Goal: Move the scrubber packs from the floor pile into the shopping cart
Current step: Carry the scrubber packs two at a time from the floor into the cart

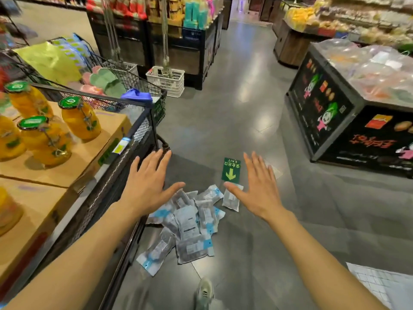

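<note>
Hovering flat hands (260, 189) over glossy (seemingly plastic) scrubber packs (190, 222).

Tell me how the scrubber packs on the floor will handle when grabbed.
The scrubber packs look like thin glossy plastic pouches, so probably slippery and floppy. They lie flat and overlapped, so likely light and unlikely to roll. Both the left hand and right hand are open above them.

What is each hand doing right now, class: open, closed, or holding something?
Left hand: open, fingers spread, holding nothing, above the scrubber packs.
Right hand: open, fingers spread, holding nothing.
</note>
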`<control>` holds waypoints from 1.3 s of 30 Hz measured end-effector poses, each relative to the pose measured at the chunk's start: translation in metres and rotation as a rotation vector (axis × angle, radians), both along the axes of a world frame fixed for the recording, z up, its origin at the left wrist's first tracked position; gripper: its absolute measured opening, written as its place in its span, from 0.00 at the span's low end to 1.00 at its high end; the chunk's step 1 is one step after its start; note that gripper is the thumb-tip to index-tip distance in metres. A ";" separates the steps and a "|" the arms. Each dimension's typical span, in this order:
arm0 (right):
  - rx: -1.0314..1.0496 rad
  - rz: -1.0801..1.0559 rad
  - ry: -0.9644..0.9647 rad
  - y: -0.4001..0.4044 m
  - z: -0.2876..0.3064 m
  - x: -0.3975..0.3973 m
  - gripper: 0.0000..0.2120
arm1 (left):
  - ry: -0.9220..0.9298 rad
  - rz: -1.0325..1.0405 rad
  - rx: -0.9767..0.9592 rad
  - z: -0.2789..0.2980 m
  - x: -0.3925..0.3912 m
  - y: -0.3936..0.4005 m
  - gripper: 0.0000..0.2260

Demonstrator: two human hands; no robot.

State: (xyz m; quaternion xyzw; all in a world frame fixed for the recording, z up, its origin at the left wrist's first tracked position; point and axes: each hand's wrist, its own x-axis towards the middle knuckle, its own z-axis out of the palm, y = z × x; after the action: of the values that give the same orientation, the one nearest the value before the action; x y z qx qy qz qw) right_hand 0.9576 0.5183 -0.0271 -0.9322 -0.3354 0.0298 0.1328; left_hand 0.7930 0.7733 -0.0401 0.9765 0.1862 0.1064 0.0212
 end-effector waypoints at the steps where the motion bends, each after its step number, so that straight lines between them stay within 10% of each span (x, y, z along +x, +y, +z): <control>1: -0.002 0.016 0.005 0.007 -0.007 0.015 0.55 | 0.010 0.008 -0.006 -0.003 0.012 0.004 0.44; 12: -0.083 0.148 0.081 0.095 -0.167 0.122 0.54 | 0.101 0.056 -0.116 -0.165 0.108 0.067 0.41; 30: -0.150 0.352 0.057 0.153 -0.738 0.112 0.51 | 0.201 0.030 -0.170 -0.742 0.106 0.108 0.44; 39: -0.239 0.510 0.173 0.157 -0.832 0.121 0.53 | 0.221 0.060 -0.184 -0.824 0.096 0.121 0.46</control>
State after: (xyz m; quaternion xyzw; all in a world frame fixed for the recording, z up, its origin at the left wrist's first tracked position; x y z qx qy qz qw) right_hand 1.0785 0.6752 -0.8591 -0.8208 -0.5405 0.1809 0.0382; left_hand 0.8886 0.8943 -0.8644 0.9702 0.2254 -0.0185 0.0866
